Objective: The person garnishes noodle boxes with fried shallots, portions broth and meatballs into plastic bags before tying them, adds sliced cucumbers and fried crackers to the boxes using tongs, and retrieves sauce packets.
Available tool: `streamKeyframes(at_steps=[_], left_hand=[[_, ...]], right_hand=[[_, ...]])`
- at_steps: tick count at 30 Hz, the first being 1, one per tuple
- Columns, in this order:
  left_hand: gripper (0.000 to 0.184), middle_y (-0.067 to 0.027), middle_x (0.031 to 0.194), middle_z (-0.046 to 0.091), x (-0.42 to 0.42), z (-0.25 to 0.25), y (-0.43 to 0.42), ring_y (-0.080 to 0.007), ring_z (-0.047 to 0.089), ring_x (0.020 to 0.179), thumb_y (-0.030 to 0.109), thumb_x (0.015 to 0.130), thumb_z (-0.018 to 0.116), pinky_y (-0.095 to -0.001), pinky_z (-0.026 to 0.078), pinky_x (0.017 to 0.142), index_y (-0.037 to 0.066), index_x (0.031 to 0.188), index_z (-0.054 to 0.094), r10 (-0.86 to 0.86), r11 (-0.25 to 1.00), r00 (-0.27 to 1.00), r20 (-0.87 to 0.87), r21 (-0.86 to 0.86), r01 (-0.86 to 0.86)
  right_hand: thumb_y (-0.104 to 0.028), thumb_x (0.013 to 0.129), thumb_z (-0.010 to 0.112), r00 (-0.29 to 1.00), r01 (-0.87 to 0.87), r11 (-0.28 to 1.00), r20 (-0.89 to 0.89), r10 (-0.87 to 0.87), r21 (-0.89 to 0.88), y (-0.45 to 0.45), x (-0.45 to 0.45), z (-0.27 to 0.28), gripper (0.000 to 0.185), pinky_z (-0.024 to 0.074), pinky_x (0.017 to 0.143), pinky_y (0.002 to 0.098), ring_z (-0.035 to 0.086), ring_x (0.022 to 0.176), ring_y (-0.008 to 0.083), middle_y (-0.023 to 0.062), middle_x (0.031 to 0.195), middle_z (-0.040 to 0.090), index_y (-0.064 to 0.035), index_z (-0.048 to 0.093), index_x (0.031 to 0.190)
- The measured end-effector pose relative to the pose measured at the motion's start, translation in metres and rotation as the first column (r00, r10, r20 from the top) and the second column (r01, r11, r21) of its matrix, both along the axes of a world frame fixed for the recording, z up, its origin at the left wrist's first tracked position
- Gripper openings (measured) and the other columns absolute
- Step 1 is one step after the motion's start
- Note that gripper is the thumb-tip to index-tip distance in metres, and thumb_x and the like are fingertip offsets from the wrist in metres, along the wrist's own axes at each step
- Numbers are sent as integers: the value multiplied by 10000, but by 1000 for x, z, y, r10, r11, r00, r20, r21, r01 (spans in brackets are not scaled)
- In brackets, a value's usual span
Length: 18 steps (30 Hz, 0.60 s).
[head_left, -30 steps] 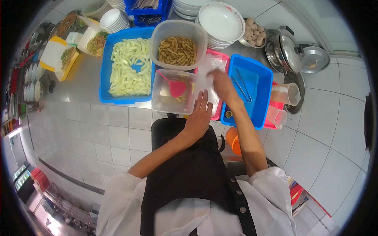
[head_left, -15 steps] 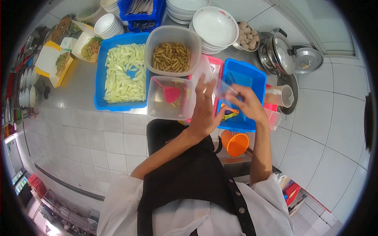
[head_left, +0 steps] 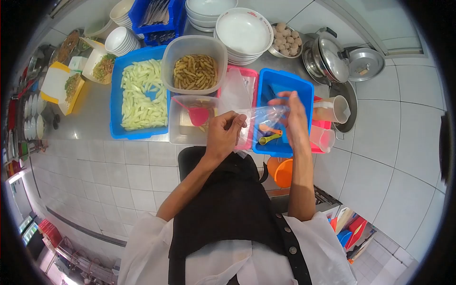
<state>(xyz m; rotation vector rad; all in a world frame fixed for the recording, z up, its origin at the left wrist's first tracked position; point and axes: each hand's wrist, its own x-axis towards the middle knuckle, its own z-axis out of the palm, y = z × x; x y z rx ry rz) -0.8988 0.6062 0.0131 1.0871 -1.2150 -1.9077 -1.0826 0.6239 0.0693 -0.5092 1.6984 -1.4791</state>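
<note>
Pale tiling [head_left: 380,126] flanks the metal counter [head_left: 92,111], with a blue basin [head_left: 281,80] at right. The left hand [head_left: 220,137] pinches a clear plastic bag [head_left: 267,114] over the basin's left rim; the right hand [head_left: 297,124] blurs against it, finger grip unclear.

Dressed in loose white shirt [head_left: 204,263] with wide sleeves [head_left: 327,240] ending near elbows; covered in front by plain black apron [head_left: 213,209]; studded with round metallic snaps [head_left: 293,250] along black right strap [head_left: 297,263].
</note>
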Motion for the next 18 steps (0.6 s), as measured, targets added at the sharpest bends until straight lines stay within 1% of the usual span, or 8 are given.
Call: streamKeyframes(at_steps=[2, 3, 5, 7, 9, 12, 15, 18], left_hand=[[338, 34, 558, 488, -2, -3, -1, -31, 429, 460, 289, 963, 593, -203, 330, 413, 7, 779, 610, -16, 998, 999, 40, -56, 18], [338, 34, 558, 488, -4, -6, 0, -31, 429, 460, 289, 963, 593, -203, 330, 413, 7, 779, 610, -24, 998, 999, 43, -55, 27], [383, 32, 556, 480, -6, -13, 1, -33, 421, 455, 330, 953, 603, -199, 322, 414, 21, 727, 591, 13, 1000, 996, -84, 20, -11], [386, 34, 557, 473, -5, 8, 0, -35, 415, 449, 340, 945, 611, -198, 313, 411, 26, 721, 586, 16, 994, 993, -120, 110, -3], [390, 36, 558, 466, -2, 13, 1, -37, 410, 443, 350, 937, 620, -196, 304, 409, 31, 716, 581, 13, 979, 988, -154, 203, 19], [317, 11, 608, 513, 8, -7, -6, -50, 416, 443, 288, 943, 624, -202, 312, 407, 16, 781, 613, -52, 991, 993, -104, 117, 64], [212, -13, 676, 565, 2, -10, -10, -74, 473, 511, 196, 938, 630, -221, 379, 470, -8, 881, 639, -86, 962, 955, -284, 226, 154], [192, -32, 727, 596, -17, 1, -6, -95, 521, 608, 165, 936, 624, -250, 432, 561, -14, 864, 627, -29, 998, 947, -321, 38, 44]], right_hand=[[-241, 995, 519, 845, -371, 918, 460, 272, 140, 8, 7, 14, 265, 503, 653, 237, 578, 689, 104, 37, 830, 618, -6, 640, 1003], [-241, 995, 519, 846, -364, 921, 463, 265, 139, 12, 3, 4, 265, 503, 653, 237, 578, 689, 104, 37, 830, 618, -6, 640, 1003], [-159, 936, 618, 836, -546, 830, 146, 529, 118, 17, -10, -26, 242, 476, 604, 211, 539, 629, 85, 31, 808, 624, 1, 642, 1117], [-89, 880, 677, 868, -496, 858, 64, 492, 133, 13, -16, -25, 215, 452, 604, 214, 507, 633, 75, 15, 756, 612, -5, 657, 1077], [-117, 886, 673, 783, -445, 885, -420, 458, 135, 13, -28, -28, 212, 429, 565, 211, 518, 611, 71, 14, 724, 617, 16, 666, 1051], [-116, 907, 648, 901, -351, 935, -258, 349, 41, 19, -33, -21, 100, 458, 589, 231, 567, 645, 86, 43, 734, 635, -20, 623, 893], [-94, 925, 616, 979, -199, 975, -73, 192, -98, 22, -24, -15, 92, 487, 606, 253, 591, 663, 114, 55, 767, 642, -58, 550, 872], [-55, 931, 591, 984, -72, 977, 148, 103, -200, 33, -36, -22, 105, 518, 656, 282, 619, 736, 155, 90, 877, 643, -80, 493, 899]])
